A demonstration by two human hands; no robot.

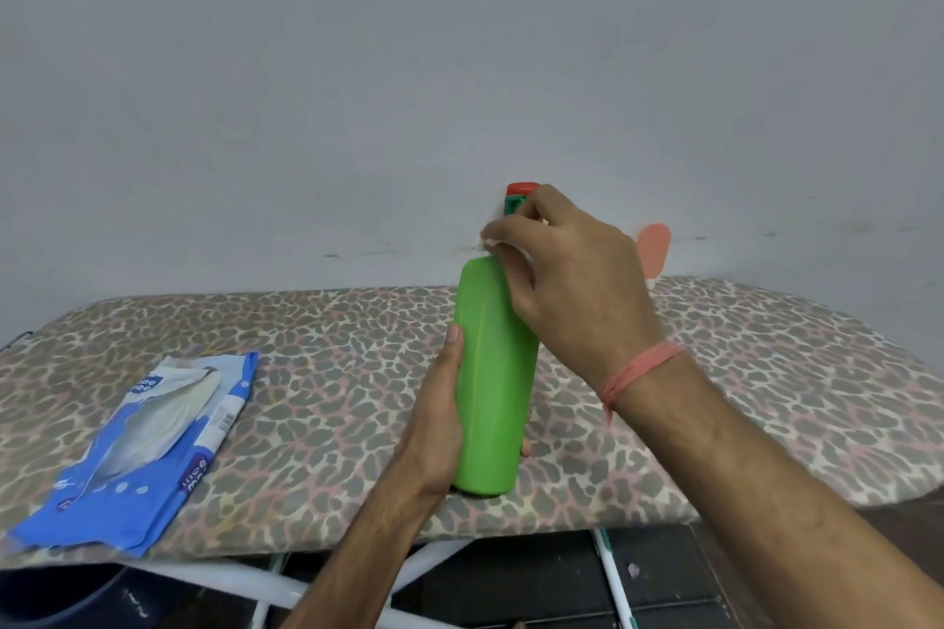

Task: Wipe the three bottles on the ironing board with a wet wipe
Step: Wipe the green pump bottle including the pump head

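Note:
A tall green bottle (pixel 493 388) stands near the front edge of the leopard-print ironing board (pixel 327 404). My left hand (pixel 434 429) grips its lower body from the left. My right hand (pixel 567 271) is closed over its shoulder, pressing a white wet wipe (pixel 491 240) against the top; only a small corner of the wipe shows. Behind my right hand, a second bottle shows just its red cap and green neck (pixel 518 197). A pink bottle (pixel 654 248) peeks out further right, mostly hidden by my hand.
A blue and white wet wipe pack (pixel 138 444) lies open on the board's left front. A plain grey wall rises just behind the board. White board legs (pixel 245 577) and a dark floor show below the front edge.

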